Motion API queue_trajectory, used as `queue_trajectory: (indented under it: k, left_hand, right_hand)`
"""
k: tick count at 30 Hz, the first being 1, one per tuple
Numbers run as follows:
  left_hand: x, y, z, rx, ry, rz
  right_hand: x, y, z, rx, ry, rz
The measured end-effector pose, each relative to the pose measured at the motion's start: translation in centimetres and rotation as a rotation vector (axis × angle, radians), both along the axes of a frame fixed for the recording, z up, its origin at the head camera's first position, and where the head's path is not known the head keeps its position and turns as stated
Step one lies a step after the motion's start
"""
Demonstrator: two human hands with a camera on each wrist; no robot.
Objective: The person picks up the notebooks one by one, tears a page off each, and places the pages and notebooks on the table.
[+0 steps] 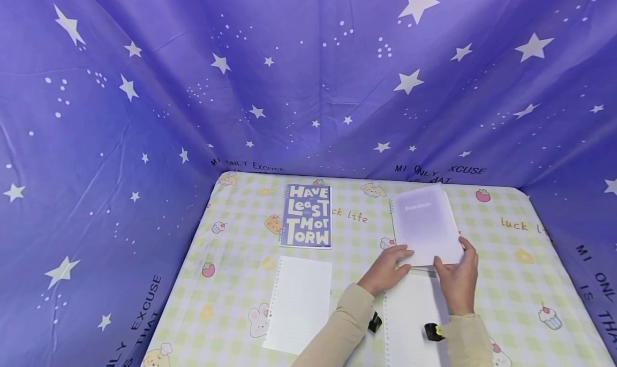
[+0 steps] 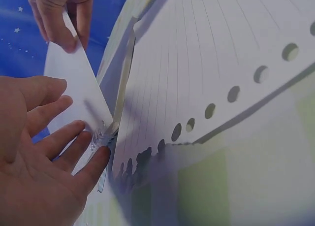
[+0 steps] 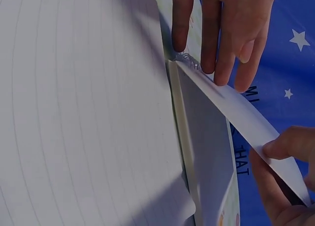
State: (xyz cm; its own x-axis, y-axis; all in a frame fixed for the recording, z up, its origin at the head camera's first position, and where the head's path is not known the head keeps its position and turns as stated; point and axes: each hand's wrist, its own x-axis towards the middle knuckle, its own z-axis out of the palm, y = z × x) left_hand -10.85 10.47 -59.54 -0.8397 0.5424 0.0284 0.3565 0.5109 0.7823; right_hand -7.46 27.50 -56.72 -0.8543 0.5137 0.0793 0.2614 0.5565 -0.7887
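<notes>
A pale purple spiral notebook (image 1: 424,227) lies at the table's right side, its coil along the left edge. My right hand (image 1: 458,278) pinches the lower right corner of its cover (image 3: 241,113) between thumb and fingers. In both wrist views that cover slants up from the part below, leaving a wedge-shaped gap. My left hand (image 1: 387,269) is at the lower left corner, loosely extended fingers (image 2: 93,169) right by the spiral coil (image 2: 101,137). A lined sheet with punched holes (image 1: 409,319) lies nearer me, below the notebook, partly hidden by my right sleeve.
To the left lies a blue spiral notebook (image 1: 307,238) with large white lettering. Another punched sheet (image 1: 301,302) lies below it, partly behind my left sleeve. A checked cloth (image 1: 231,281) covers the table. Purple star-printed curtains (image 1: 308,88) stand around the back and sides.
</notes>
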Motion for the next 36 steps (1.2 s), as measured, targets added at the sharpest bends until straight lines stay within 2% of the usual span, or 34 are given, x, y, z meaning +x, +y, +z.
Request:
queue_trajectory:
  k: [4, 11, 20, 27, 36]
  left_hand:
    - [-0.1, 0.0, 0.0, -0.034, 0.023, -0.01]
    - [-0.1, 0.2, 0.1, -0.125, 0.095, -0.019]
    - [-0.2, 0.7, -0.2, -0.242, 0.202, -0.021]
    - [-0.3, 0.8, -0.2, -0.343, 0.27, -0.025]
    - [-0.6, 0.9, -0.9, -0.388, 0.33, -0.004]
  right_hand:
    - [-0.1, 0.0, -0.4, -0.013, -0.014, -0.032]
    - [-0.2, 0.9, -1.2, -0.024, -0.032, -0.017]
    - [-0.2, 2.1, -2.3, 0.059, -0.224, 0.06]
    - [-0.2, 2.5, -3.1, 0.105, -0.233, 0.141]
    - [-0.4, 2.3, -3.0, 0.102, -0.235, 0.162]
